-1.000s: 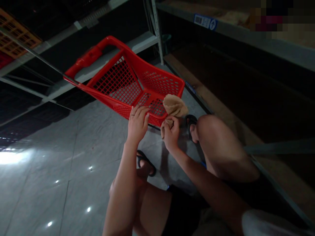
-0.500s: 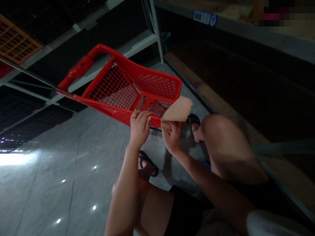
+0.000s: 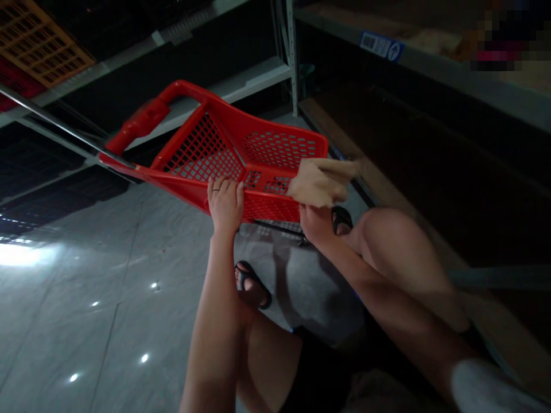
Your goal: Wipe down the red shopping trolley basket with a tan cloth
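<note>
A red plastic rolling shopping basket [image 3: 271,198] with mesh sides stands tilted in front of me, its long metal pull rod reaching to the upper left. My left hand [image 3: 225,205] grips the near rim, fingers curled over the edge. At the right end of that rim, my right hand [image 3: 317,222] is closed on a light brown cloth [image 3: 322,182], which lies crumpled over the corner of the basket. The fingers of this hand are partly hidden by the cloth. Through the holes of the basket the floor shows.
Metal shelving [image 3: 295,69] runs behind the basket and along the right. A yellow crate [image 3: 41,43] sits on the upper left shelf. A blue-and-white label [image 3: 381,46] is on the right shelf's edge. My sandalled feet [image 3: 253,284] are on the grey tiled floor [image 3: 99,332].
My left hand has slid left along the rim. My right hand has moved slightly right, and the cloth has gone from flat to crumpled over the basket's corner.
</note>
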`<move>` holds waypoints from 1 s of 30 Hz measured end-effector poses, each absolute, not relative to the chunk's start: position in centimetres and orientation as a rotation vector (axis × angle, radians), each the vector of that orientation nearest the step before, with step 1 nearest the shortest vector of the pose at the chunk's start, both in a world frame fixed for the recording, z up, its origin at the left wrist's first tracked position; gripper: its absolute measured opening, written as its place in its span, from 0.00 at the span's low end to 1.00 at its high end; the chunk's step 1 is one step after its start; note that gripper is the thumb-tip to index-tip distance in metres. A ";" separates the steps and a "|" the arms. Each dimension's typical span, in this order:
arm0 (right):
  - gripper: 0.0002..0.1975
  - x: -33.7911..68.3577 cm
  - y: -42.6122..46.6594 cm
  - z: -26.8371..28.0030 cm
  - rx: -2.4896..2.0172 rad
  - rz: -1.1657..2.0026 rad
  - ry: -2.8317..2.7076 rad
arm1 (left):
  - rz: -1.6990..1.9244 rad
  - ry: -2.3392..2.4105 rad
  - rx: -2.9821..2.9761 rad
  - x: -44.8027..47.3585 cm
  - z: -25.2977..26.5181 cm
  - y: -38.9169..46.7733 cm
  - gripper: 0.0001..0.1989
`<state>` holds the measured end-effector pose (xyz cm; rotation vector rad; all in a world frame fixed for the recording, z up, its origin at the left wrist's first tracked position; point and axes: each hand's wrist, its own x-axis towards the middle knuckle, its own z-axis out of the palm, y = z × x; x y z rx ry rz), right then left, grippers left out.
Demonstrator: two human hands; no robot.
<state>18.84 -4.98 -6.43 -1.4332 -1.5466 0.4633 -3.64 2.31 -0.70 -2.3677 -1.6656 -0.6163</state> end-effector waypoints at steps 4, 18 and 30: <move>0.17 14.5 -3.5 -2.8 -1.509 0.354 -1.755 | -0.644 -1.675 -2.329 -3.1 -1.1 1.9 0.28; 0.05 25.5 -3.8 -1.9 -1.252 0.413 -2.400 | -0.786 -1.563 -2.298 -4.0 -0.7 0.0 0.23; 0.06 28.9 -2.1 1.9 -1.109 0.915 -2.537 | -0.351 -1.514 -2.771 1.7 2.0 -4.3 0.29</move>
